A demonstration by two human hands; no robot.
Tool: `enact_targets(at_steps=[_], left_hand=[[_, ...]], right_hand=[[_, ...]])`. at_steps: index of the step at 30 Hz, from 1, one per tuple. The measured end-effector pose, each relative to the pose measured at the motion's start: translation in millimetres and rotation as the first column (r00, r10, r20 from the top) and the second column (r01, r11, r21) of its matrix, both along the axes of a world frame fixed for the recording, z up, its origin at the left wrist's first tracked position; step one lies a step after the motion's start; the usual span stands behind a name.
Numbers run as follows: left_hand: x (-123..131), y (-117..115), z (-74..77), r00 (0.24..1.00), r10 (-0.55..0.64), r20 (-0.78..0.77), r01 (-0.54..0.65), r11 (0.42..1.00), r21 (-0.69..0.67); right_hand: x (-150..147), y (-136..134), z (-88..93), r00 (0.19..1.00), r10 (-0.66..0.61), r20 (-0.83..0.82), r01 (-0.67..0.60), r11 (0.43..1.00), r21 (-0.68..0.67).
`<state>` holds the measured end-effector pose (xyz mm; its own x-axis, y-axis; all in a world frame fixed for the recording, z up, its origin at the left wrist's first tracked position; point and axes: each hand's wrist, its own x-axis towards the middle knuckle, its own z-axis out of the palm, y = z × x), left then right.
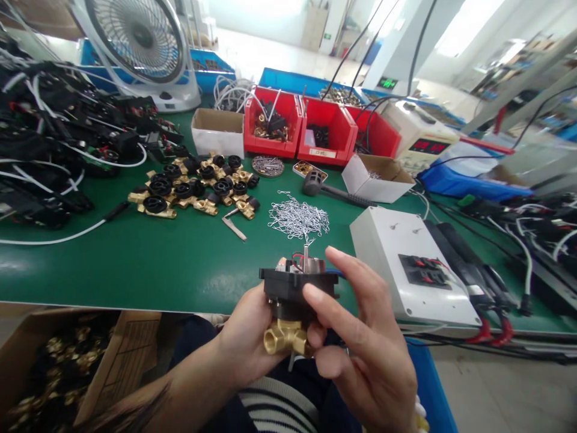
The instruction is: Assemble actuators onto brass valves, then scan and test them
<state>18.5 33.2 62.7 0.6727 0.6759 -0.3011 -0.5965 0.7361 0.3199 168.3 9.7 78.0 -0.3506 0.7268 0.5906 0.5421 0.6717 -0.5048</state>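
A valve assembly (293, 300), a black plastic body with a brass fitting below and a metal pin and red wire on top, is held over my lap at the table's near edge. My left hand (246, 337) wraps it from behind and below. My right hand (360, 343) grips its front and right side, thumb on the black housing, index finger stretched past the top. A loose pile of small silver wire clips (300, 218) lies on the green table (157, 264) just beyond. A cluster of brass valves with black caps (193, 186) sits farther left.
A white test box (406, 264) with red and black terminals stands to the right. Red bins (295, 129), small cardboard boxes and a mallet (329, 187) line the back. A fan (139, 42) and tangled black cable assemblies (54, 132) fill the left. A carton of brass parts (49, 367) is below left.
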Motion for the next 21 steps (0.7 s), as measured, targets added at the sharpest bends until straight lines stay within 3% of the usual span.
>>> enact_targets(at_steps=[4,7,11,15,21], left_hand=[[-3,0,2.3,0.997,0.03,0.074,-0.024,0.997,-0.071],[-5,1,7.4,0.988,0.149,-0.035,-0.152,0.984,-0.097],[-8,2,14.2,0.912,0.356,-0.204,-0.341,0.934,0.105],[-13,4,15.9,0.851,0.475,-0.226,-0.425,0.874,0.237],[-17,3,17.2,0.847,0.449,-0.285,-0.372,0.883,0.287]], right_hand=[[3,-7,4.0,0.997,0.043,-0.071,-0.045,0.999,-0.015],[6,-15,2.9,0.985,-0.005,-0.173,0.001,1.0,-0.024],[12,-21,-7.9,0.988,-0.006,-0.153,-0.026,0.978,-0.208],[26,-28,-37.8,0.997,0.071,0.037,-0.049,0.906,-0.42],[58,-44,-98.4,0.88,0.065,0.47,0.244,0.788,-0.565]])
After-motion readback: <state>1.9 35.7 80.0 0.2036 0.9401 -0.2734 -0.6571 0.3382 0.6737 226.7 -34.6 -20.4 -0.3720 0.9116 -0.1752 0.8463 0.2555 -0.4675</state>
